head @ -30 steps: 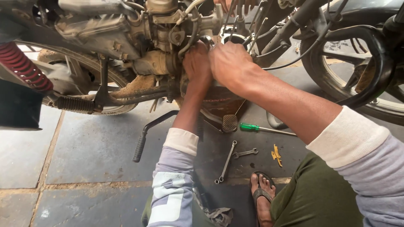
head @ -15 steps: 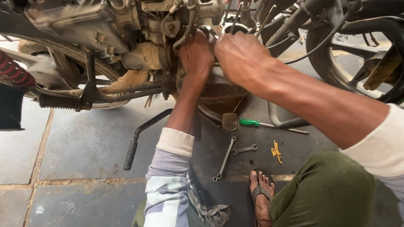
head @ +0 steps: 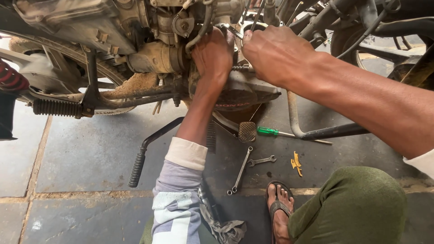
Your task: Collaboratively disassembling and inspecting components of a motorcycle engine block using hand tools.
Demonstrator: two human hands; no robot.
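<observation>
Left hand (head: 212,56) pressed against motorcycle engine (head: 181,49), fingers curled in among parts; whether they grasped anything could not be told. Right hand (head: 275,54) just right of engine, fingers (head: 247,39) clenched round thin dark tool or cable, tip hidden behind parts. Engine top cut off by frame edge; rear wheel (head: 68,72) mostly hidden left of engine. Below engine on grey tiled floor (head: 81,149): green-handled screwdriver (head: 271,132), long spanner (head: 241,171), small spanner (head: 262,160), yellow bit (head: 296,163), kick lever (head: 144,151). Sandalled foot (head: 279,208) beneath spanners.
</observation>
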